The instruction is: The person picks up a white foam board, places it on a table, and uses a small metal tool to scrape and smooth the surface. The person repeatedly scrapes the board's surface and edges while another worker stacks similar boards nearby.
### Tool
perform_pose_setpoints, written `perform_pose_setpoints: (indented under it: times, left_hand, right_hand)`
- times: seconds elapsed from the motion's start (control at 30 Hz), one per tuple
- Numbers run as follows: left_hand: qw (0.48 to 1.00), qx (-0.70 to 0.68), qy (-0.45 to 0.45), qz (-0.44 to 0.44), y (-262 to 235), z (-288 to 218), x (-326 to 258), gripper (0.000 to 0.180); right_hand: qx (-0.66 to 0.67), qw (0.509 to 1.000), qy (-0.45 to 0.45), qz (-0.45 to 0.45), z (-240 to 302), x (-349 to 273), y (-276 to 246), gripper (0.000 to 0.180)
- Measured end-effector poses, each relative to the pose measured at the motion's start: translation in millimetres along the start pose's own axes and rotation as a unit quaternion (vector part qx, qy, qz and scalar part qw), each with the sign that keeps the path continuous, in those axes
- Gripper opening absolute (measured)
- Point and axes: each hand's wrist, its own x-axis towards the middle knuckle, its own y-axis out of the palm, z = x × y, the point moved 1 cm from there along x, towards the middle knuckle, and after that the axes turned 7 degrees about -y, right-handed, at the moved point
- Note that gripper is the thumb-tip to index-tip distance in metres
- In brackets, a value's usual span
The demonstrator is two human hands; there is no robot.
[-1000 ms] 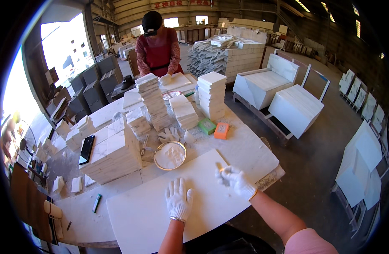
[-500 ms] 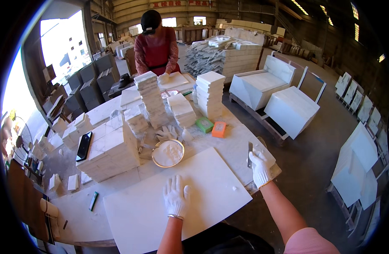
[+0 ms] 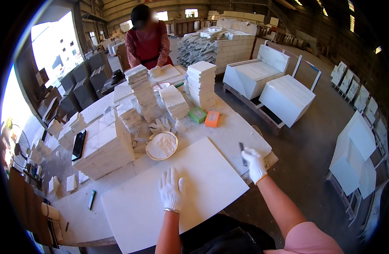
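A large white slab lies on the worktable in front of me. My left hand, in a white knit glove, rests flat on it with the fingers stretched out. My right hand, gloved the same way, is closed around a thin flat metal scraper, held upright just off the slab's right edge. Beyond the slab stands a gold-rimmed bowl of white powder. Behind it lie a crumpled white glove, a green box and an orange box.
Stacks of marble tiles stand on the table, and a phone lies on a block pile at left. A green-handled cutter lies nearby. A co-worker stands across the table. Stone blocks sit on a cart at right.
The whole view has shifted slightly. My right hand has come a little nearer to me and the slab, and the scraper has turned more edge-on. My left hand stays flat on the slab.
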Motion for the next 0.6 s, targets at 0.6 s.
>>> perform_pose_setpoints:
  times: [0.6]
  left_hand:
    - [1.0,0.023,-0.008,0.016,-4.4,-1.9,1.4,0.057]
  right_hand:
    - [-0.08,0.987,0.026,0.14,9.2,-0.2,38.8,0.012]
